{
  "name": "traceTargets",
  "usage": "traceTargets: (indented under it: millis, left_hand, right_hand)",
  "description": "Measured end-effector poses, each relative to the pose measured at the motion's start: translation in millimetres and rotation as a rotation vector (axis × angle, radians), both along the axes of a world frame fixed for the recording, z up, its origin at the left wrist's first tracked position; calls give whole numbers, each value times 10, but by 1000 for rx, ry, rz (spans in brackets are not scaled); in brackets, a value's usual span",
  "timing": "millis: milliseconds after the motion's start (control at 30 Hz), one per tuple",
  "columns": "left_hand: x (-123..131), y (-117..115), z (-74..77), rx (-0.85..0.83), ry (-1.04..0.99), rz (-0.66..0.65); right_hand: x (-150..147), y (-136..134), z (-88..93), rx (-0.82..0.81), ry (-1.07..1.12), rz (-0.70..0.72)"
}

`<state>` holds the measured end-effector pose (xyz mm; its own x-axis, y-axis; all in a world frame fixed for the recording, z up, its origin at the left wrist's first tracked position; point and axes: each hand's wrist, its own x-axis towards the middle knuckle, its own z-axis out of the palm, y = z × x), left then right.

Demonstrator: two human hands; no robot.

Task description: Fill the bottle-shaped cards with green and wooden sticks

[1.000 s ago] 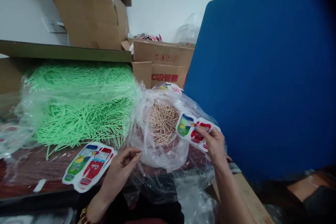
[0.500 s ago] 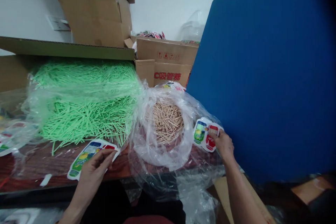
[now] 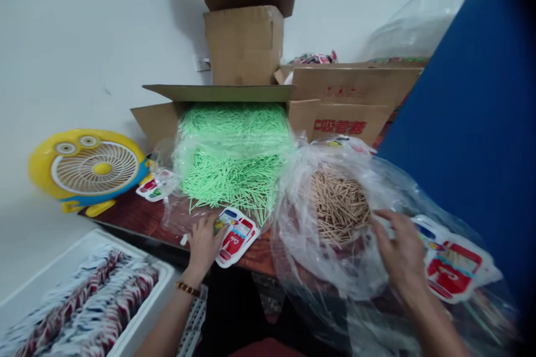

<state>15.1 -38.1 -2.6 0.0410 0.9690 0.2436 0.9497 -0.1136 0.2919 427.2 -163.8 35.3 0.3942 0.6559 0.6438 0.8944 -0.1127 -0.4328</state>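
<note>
Two hands at a table of sticks and printed packets

A yellow fan (image 3: pixel 86 167) stands at the far left of the table (image 3: pixel 138 215), behind a white tray (image 3: pixel 165 279). The left hand (image 3: pixel 205 242) curls its fingers over the end of a printed packet (image 3: pixel 238 234) lying on the table just before the green sticks (image 3: pixel 234 162). The right hand (image 3: pixel 400 256), blurred, has its fingers spread and loose over the rim of the bag of tan sticks (image 3: pixel 339 206). A second printed packet (image 3: pixel 454 262) is just beside it, below the blue panel (image 3: pixel 473 139).
</note>
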Motion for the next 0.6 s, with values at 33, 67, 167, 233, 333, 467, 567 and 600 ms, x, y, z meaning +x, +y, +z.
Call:
traceTargets:
  millis: [33,67,167,233,333,467,567,600]
  left_hand:
    - [21,-2,7,-15,26,-5]
    - [37,-1,9,-23,41,-9]
    - [44,31,-9,-33,41,10]
    - [22,83,-24,-49,23,37]
    - [-18,177,-35,-92,4,43]
    - [-62,273,-60,-118,-37,22]
    - [-85,324,-93,-118,-156,5]
    - [-91,341,-101,-119,-204,0]
  right_hand:
    - [-271,187,54,-17,-24,171]
    - [-550,379,113,-35,-60,278]
    - [-1312,970,278,-245,-218,581]
    - [-1669,1357,334,-426,-322,635]
    - [-1946,1852,291,-617,-449,608]
    - [-2001,2225,88,-732,-516,515]
    - [-1964,2340,-39,-775,-551,468]
    - [-1952,2366,-69,-785,-559,456]
